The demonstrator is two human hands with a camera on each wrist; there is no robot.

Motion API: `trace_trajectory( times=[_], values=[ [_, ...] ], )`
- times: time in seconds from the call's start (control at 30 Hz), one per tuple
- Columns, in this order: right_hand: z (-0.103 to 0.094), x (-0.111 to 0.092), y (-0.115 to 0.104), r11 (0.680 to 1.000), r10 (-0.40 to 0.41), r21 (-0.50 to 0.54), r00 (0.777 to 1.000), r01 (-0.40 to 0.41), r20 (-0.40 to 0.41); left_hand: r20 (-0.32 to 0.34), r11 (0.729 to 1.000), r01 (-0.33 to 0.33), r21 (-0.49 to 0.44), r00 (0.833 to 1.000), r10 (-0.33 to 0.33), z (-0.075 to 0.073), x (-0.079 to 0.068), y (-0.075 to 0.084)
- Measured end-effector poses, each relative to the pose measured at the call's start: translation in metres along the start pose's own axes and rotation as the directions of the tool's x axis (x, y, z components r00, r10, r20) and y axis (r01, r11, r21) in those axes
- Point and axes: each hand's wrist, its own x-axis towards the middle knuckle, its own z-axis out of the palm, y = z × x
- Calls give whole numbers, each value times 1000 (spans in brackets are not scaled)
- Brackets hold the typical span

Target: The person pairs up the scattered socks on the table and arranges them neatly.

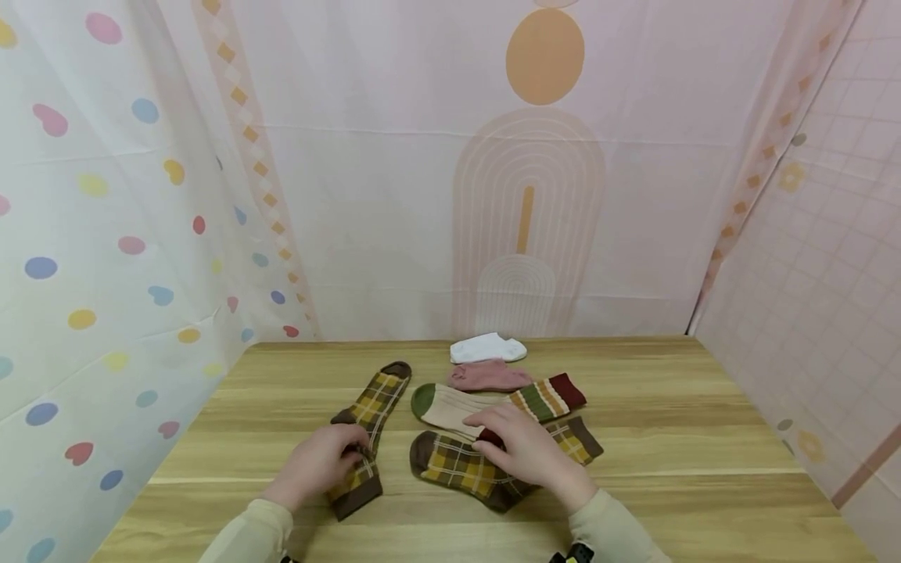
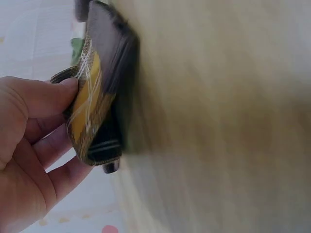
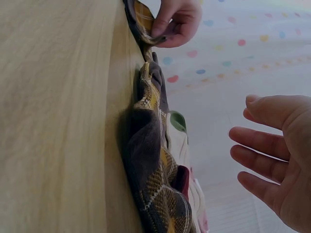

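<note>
My left hand (image 1: 318,463) pinches a brown-and-yellow plaid sock (image 1: 378,403) near its dark cuff, thumb on one side and fingers on the other. In the left wrist view the held part of this sock (image 2: 90,97) is bent up and folded. My right hand (image 1: 526,447), its fingers apart and holding nothing, hovers over another plaid sock (image 1: 457,463) and a cream sock (image 1: 445,408) with a green toe and striped cuff. From the right wrist, the fingers (image 3: 260,143) appear loosely extended, to the side of the rumpled plaid sock (image 3: 146,141).
Behind the cream sock lie a pink ankle sock (image 1: 489,376) and a white ankle sock (image 1: 486,349), near the back edge of the wooden table (image 1: 669,438). Patterned curtains (image 1: 373,195) hang behind and at both sides.
</note>
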Motion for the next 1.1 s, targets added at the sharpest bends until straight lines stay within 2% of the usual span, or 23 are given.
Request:
trace_trajectory(
  times=[0.1,0.17,0.37,0.73,0.93,1.1],
  values=[
    [0,1,0,1000,21,14,1000,-21,6,-34,995,75,-70,996,-77,-4,2,3],
    [0,2,0,999,37,19,999,-37,7,-64,990,96,-102,993,-103,-9,5,5],
    [0,4,0,998,54,31,999,-54,-2,-135,975,121,-187,980,-148,-26,12,14],
    [-7,3,3,995,92,40,996,-91,-12,-193,933,185,-307,948,-252,-47,21,39],
    [-12,2,8,989,138,58,990,-136,-28,-220,898,174,-405,934,-280,-46,30,62],
    [-19,1,10,982,170,84,985,-167,-36,-220,862,173,-475,926,-307,-28,40,79]
  ],
)
